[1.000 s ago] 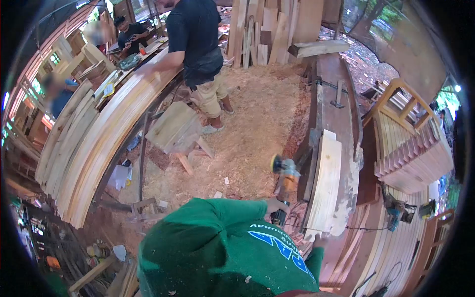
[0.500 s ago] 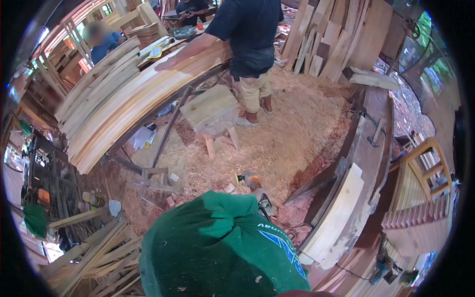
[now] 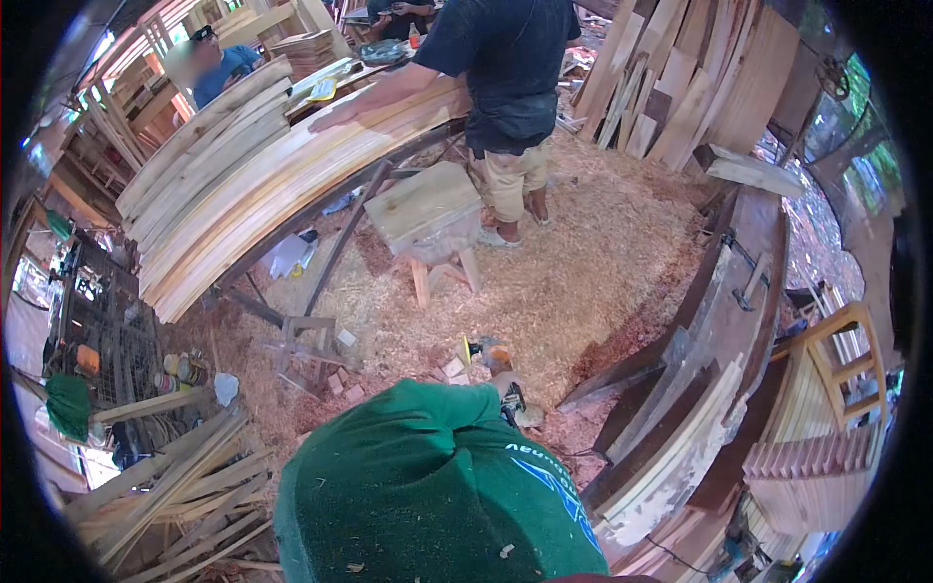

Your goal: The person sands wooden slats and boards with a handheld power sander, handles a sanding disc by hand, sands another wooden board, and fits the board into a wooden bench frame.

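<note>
My green shirt (image 3: 389, 486), with blue and white print, fills the lower middle of the view. From its sleeve (image 3: 452, 400) my left hand (image 3: 505, 383) reaches forward, low over the shavings, small and partly hidden. It is at a dark and grey tool-like object (image 3: 512, 398), whose kind I cannot make out; the fingers do not show clearly. Just beyond lies an orange and black object (image 3: 498, 357) with a yellow disc-like part (image 3: 468, 351). Small wood blocks (image 3: 453, 367) are scattered to its left. My right hand is not visible.
Curved planks (image 3: 253, 194) lie stacked at upper left, with a standing person's hand (image 3: 335, 115) on them. A wooden stool (image 3: 425, 209) stands ahead. Clamps (image 3: 746, 282) grip a long curved beam (image 3: 719, 301) at right. Scrap wood (image 3: 185, 486) is piled lower left.
My view has shifted slightly, so the stool and planks appear further right. More small blocks show beside my sleeve. The seated person at upper left has changed head position.
</note>
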Demonstrator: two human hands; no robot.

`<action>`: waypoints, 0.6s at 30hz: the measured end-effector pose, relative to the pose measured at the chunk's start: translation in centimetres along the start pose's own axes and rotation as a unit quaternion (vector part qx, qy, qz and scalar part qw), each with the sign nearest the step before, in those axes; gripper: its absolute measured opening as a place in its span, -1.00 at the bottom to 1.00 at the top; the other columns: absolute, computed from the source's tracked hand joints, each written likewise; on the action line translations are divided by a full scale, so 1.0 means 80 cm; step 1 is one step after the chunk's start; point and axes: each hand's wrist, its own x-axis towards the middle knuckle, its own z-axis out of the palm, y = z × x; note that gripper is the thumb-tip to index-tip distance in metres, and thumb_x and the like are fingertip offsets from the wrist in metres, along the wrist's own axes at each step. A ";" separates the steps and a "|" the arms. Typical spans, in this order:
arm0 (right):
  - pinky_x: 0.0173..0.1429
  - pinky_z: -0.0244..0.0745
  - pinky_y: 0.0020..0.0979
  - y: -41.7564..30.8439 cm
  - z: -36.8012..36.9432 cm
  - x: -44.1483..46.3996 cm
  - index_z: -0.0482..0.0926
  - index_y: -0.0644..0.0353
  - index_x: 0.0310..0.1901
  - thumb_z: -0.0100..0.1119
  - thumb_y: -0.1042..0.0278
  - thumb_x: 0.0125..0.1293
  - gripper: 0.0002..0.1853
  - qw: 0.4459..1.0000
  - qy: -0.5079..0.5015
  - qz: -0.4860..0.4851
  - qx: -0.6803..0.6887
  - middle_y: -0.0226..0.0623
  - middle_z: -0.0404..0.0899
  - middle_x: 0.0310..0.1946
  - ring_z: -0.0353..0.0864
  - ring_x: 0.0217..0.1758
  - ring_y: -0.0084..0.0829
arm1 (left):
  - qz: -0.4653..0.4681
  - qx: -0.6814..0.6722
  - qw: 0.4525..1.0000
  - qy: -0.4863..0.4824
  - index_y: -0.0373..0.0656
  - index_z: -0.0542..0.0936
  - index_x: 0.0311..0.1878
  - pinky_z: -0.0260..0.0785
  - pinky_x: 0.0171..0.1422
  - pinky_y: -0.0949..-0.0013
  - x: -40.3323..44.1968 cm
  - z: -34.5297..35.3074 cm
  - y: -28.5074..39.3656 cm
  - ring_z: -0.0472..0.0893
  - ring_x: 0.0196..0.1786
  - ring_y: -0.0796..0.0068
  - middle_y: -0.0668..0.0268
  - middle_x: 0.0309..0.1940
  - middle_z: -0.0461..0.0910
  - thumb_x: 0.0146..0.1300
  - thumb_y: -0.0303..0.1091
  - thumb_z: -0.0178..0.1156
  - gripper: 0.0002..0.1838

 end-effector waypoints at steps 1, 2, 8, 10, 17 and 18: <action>-0.27 0.60 -0.10 0.000 -0.003 0.000 0.70 0.27 -0.08 0.20 0.00 0.42 -0.59 1.000 -0.001 0.000 0.001 0.02 0.74 -0.33 0.77 -0.29 -0.12 | -0.001 0.004 1.000 0.006 0.01 0.61 -0.43 0.34 -0.37 0.19 -0.007 0.005 0.004 0.50 -0.52 0.34 0.34 -0.57 0.52 0.15 -0.10 0.28 -0.80; -0.27 0.60 -0.10 -0.003 -0.003 0.000 0.71 0.26 -0.09 0.20 0.01 0.42 -0.59 1.000 0.000 0.000 0.002 0.02 0.74 -0.33 0.78 -0.29 -0.11 | 0.000 0.005 1.000 -0.009 0.00 0.61 -0.42 0.33 -0.38 0.19 -0.004 0.006 0.005 0.51 -0.52 0.34 0.34 -0.57 0.52 0.14 -0.10 0.28 -0.80; -0.27 0.60 -0.09 -0.002 -0.011 -0.007 0.72 0.26 -0.10 0.19 0.03 0.42 -0.60 1.000 0.002 -0.001 0.014 0.06 0.74 -0.34 0.78 -0.29 -0.11 | -0.018 0.029 0.999 -0.019 0.00 0.62 -0.40 0.33 -0.41 0.19 -0.026 0.023 0.015 0.52 -0.53 0.35 0.34 -0.55 0.55 0.12 -0.11 0.31 -0.81; -0.27 0.60 -0.09 0.002 -0.015 -0.012 0.73 0.26 -0.11 0.19 0.04 0.42 -0.61 1.000 0.007 -0.006 0.021 0.07 0.74 -0.35 0.79 -0.29 -0.10 | -0.022 0.038 0.999 -0.016 0.00 0.62 -0.40 0.35 -0.40 0.18 -0.029 0.030 0.019 0.53 -0.53 0.34 0.34 -0.54 0.56 0.12 -0.11 0.30 -0.81; -0.28 0.60 -0.09 0.013 -0.062 -0.108 0.75 0.25 -0.13 0.18 0.06 0.42 -0.62 0.994 0.046 0.036 0.092 0.11 0.73 -0.36 0.80 -0.29 -0.10 | -0.040 0.110 0.991 -0.071 -0.01 0.58 -0.39 0.45 -0.32 0.11 -0.008 0.007 0.010 0.57 -0.50 0.26 0.31 -0.52 0.58 0.15 -0.14 0.28 -0.81; -0.28 0.60 -0.09 0.010 -0.068 -0.125 0.75 0.25 -0.13 0.17 0.06 0.42 -0.62 0.992 0.053 0.060 0.100 0.11 0.73 -0.36 0.80 -0.29 -0.09 | -0.051 0.117 0.988 -0.082 -0.01 0.57 -0.39 0.47 -0.31 0.10 -0.008 0.004 0.013 0.57 -0.49 0.24 0.30 -0.51 0.58 0.15 -0.14 0.28 -0.82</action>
